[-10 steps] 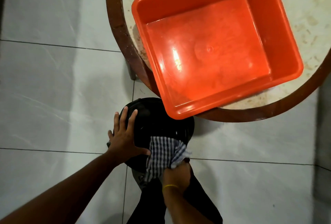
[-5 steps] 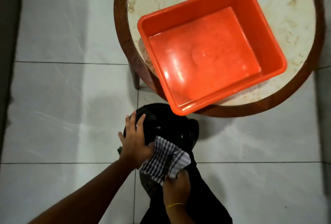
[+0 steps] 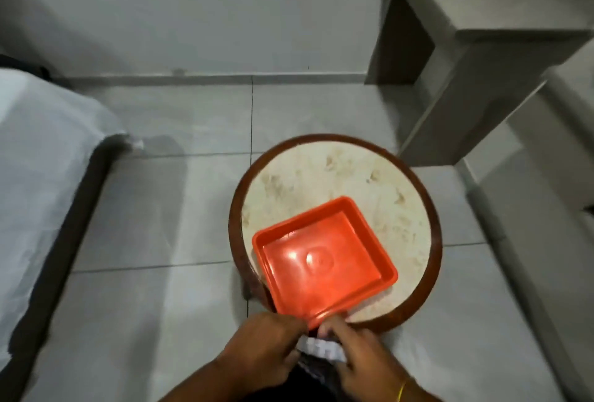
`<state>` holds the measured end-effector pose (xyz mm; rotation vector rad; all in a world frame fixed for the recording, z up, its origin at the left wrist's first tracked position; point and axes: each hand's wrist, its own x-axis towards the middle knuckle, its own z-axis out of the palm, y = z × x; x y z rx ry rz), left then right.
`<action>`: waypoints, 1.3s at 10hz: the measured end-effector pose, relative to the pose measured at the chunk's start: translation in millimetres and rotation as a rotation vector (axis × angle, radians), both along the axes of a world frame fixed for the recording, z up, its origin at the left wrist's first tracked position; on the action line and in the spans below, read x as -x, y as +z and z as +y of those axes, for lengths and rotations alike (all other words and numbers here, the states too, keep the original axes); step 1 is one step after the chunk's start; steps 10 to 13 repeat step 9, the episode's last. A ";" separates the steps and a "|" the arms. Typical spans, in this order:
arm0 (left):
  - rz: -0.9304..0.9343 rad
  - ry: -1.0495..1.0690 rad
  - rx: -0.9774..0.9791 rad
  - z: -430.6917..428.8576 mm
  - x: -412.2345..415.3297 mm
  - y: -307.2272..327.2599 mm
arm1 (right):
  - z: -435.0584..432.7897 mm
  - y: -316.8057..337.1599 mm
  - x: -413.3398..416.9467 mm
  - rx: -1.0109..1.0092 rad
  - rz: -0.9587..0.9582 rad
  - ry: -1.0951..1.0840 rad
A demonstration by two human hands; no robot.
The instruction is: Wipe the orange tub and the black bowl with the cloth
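The orange tub (image 3: 321,260) sits empty on the near left part of a round table (image 3: 385,183), its near corner jutting over the rim. Just below that corner my two hands meet. My right hand (image 3: 356,356) grips the checked cloth (image 3: 318,348), which is bunched between the hands. My left hand (image 3: 263,343) curls beside the cloth over a dark shape (image 3: 308,366) that seems to be the black bowl. The hands hide nearly all of the bowl.
A bed with a white sheet (image 3: 38,157) runs along the left. Grey steps or ledges (image 3: 501,57) rise at the back right, close to the table. A white wall (image 3: 193,16) closes the far side. Pale tiled floor (image 3: 160,209) surrounds the table.
The view has lifted and pulled back, so the wall, bed and steps now show. My hands have drawn together under the tub's near corner, and the bowl is now mostly hidden.
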<state>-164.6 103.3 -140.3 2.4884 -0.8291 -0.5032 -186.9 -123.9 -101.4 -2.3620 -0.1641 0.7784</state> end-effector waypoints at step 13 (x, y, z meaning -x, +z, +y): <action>-0.443 0.283 -0.088 -40.5 -99.5 73.8 | -19.9 27.9 -125.8 0.265 -0.470 0.055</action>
